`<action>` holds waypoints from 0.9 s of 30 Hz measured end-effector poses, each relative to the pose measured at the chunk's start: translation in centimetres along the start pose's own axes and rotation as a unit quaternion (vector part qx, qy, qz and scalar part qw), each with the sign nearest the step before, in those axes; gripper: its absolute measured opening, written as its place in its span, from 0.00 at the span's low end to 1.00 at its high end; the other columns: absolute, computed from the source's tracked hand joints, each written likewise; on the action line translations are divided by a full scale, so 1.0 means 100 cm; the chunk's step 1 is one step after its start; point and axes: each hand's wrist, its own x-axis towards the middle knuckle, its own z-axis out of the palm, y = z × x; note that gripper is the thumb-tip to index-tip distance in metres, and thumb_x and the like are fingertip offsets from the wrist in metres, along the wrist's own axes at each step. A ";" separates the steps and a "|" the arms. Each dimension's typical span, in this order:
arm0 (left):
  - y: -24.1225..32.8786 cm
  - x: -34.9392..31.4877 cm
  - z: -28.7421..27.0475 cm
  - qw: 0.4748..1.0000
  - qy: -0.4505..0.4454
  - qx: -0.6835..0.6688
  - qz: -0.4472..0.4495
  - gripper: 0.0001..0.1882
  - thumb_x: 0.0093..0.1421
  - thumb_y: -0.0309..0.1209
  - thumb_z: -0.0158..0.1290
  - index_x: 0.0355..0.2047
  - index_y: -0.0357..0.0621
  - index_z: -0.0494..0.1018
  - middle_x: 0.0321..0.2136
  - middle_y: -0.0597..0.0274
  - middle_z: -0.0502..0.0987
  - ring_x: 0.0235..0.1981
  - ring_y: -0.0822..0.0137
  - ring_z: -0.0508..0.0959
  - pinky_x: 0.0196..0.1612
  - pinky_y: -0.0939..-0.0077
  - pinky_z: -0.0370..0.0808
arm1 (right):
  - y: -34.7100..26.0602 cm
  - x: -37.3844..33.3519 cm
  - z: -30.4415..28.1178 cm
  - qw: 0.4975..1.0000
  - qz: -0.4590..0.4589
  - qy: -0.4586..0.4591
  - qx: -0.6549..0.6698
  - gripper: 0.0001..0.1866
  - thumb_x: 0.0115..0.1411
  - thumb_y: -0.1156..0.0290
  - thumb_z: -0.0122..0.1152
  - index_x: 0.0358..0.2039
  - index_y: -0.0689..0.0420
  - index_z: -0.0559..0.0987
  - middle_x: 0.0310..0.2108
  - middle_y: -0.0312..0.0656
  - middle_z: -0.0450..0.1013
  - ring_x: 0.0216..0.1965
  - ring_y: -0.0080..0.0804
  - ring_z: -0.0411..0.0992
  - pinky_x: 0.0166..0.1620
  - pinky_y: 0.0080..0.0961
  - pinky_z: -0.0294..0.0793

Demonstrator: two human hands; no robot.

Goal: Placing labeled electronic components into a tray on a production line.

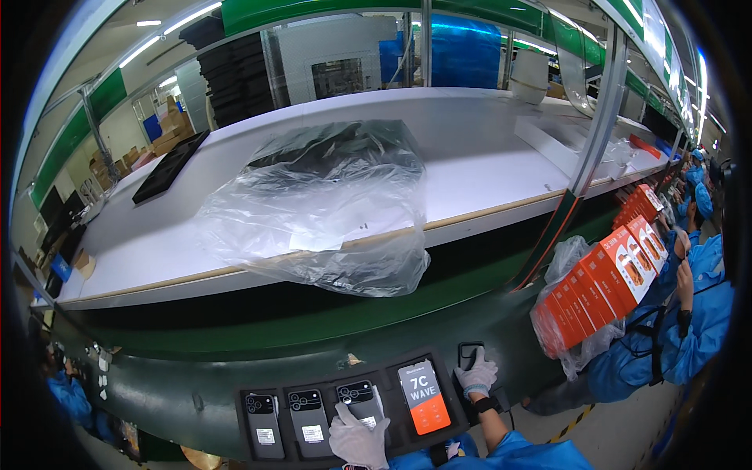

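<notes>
Green work surface point(196, 392); black tray point(401, 427) set at six o'clock. Gloved left hand point(359, 435) laid, fingers part-bent, on tray's third smartphone point(361, 394). Gloved right hand point(478, 375) placed over black handset point(468, 352), tray's two o'clock. Neither grip can be told.

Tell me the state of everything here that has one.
Tray: holding four phones.
First phone: camera side up.
Second phone: camera side up.
Third phone: camera side up, left hand touching it.
Fourth phone: printed side up.
Dark device: partly covered by right hand.
Plastic bag: crumpled, overhanging bench.
Orange boxes: standing in a row.
Strip light: lit.
</notes>
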 end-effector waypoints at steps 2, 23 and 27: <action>0.009 0.010 -0.012 0.998 -0.045 0.004 -0.039 0.41 0.46 0.47 0.68 0.56 0.40 0.65 0.34 0.54 0.78 0.35 0.55 0.79 0.38 0.64 0.77 | -0.002 0.004 -0.007 0.999 0.036 0.026 0.008 0.55 0.44 0.43 0.70 0.69 0.44 0.53 0.50 0.53 0.66 0.53 0.47 0.65 0.52 0.41 0.69; -0.032 0.012 -0.033 0.314 -0.233 -0.886 -0.249 0.19 0.59 0.27 0.53 0.52 0.37 0.71 0.48 0.52 0.77 0.49 0.56 0.77 0.52 0.61 0.73 | -0.038 -0.127 -0.142 0.658 -0.269 -0.329 0.621 0.33 0.68 0.69 0.44 0.70 0.57 0.47 0.60 0.46 0.62 0.42 0.30 0.73 0.47 0.31 0.76; -0.026 0.035 -0.047 0.203 -0.227 -0.924 -0.232 0.34 0.48 0.25 0.49 0.56 0.19 0.60 0.58 0.34 0.64 0.57 0.39 0.69 0.65 0.44 0.61 | -0.068 -0.167 -0.156 0.677 -0.340 -0.326 0.566 0.34 0.66 0.71 0.51 0.67 0.67 0.49 0.59 0.50 0.63 0.42 0.33 0.73 0.48 0.29 0.75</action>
